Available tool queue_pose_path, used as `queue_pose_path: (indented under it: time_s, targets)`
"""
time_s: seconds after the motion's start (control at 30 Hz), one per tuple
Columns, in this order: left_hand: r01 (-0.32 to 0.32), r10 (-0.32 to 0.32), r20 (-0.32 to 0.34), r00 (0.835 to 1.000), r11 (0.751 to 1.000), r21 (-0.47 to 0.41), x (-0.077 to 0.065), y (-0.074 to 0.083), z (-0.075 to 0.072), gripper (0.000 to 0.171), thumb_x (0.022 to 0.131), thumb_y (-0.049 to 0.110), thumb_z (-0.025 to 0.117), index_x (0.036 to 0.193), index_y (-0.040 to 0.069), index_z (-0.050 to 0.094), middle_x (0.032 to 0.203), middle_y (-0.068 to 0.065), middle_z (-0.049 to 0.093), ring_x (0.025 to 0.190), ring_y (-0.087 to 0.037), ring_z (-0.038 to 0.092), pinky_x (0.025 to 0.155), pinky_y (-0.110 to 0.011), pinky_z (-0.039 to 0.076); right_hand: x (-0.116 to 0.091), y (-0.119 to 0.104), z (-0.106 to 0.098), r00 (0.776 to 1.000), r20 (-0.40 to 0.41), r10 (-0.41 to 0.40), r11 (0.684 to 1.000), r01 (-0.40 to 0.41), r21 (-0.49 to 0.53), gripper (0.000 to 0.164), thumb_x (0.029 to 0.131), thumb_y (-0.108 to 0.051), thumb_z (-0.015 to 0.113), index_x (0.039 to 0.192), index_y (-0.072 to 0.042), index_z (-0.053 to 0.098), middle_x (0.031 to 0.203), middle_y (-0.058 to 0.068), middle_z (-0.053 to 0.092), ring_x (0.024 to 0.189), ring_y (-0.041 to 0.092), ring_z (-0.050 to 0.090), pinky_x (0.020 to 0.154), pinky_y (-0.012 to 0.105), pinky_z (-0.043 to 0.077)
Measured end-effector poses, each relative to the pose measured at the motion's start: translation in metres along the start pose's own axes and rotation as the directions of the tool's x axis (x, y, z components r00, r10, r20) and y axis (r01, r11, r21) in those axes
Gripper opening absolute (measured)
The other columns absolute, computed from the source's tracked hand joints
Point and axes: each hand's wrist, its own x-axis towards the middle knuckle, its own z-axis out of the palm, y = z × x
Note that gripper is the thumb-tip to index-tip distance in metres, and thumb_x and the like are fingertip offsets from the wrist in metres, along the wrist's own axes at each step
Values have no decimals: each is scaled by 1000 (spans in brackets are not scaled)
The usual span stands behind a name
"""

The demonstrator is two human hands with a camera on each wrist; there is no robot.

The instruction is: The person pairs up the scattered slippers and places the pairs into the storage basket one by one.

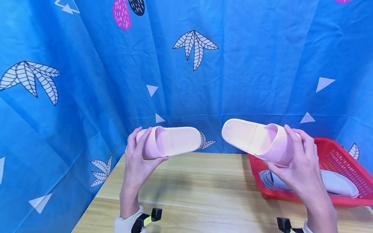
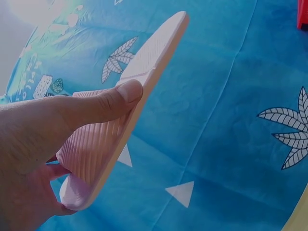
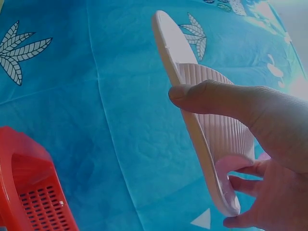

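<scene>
Two pink slide slippers with ribbed straps are held up above the table, their heel ends pointing toward each other in the head view. My left hand (image 1: 139, 165) grips the left slipper (image 1: 180, 139) around its strap and toe end, thumb along the sole's edge. In the left wrist view that slipper (image 2: 156, 50) stands tilted, the thumb across its side. My right hand (image 1: 304, 165) grips the right slipper (image 1: 242, 134) the same way, fingers over the toe end. The right wrist view shows this slipper (image 3: 224, 125) nearly upright, thumb pressed on the sole's edge.
A red perforated basket (image 1: 346, 158) stands on the right of the wooden table (image 1: 198, 191), behind my right hand. Inside it lie pale grey slippers (image 1: 339, 183). A blue patterned curtain (image 1: 192, 94) hangs behind and to the left of the table.
</scene>
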Motion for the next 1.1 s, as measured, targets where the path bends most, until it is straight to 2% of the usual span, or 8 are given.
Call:
queue_pose_path:
  time_s: [0.23, 0.53, 0.73, 1.1]
  targets:
    - [-8, 8, 12, 1000, 1000, 11, 0, 5, 6, 107, 60, 23, 102, 152, 31, 49, 158, -11, 37, 146, -32, 29, 101, -72, 38, 1, -4, 1, 999, 26, -36, 999, 36, 3, 132, 48, 1, 100, 161, -21, 34, 152, 23, 36, 134, 44, 36, 78, 78, 45]
    - [-39, 38, 19, 999, 999, 19, 0, 12, 12, 106, 60, 24, 102, 152, 28, 50, 158, -13, 38, 147, -33, 29, 105, -70, 34, 0, -12, 7, 997, 53, -62, 998, 62, 7, 132, 48, -2, 101, 160, -21, 35, 153, 21, 36, 135, 44, 37, 79, 77, 46]
    - [-36, 35, 28, 999, 999, 22, 0, 15, 14, 105, 61, 24, 101, 152, 29, 49, 159, -12, 37, 146, -33, 30, 105, -69, 34, -2, -13, 8, 995, 75, -61, 998, 61, 5, 133, 48, -3, 102, 161, -22, 34, 154, 20, 36, 136, 43, 36, 78, 77, 47]
    - [-35, 34, 35, 999, 999, 26, -1, 17, 18, 106, 62, 24, 101, 153, 31, 47, 160, -11, 35, 146, -34, 28, 105, -70, 35, -1, -14, 10, 991, 82, -105, 994, 105, 10, 132, 46, -5, 102, 160, -20, 37, 153, 21, 38, 133, 43, 38, 79, 75, 47]
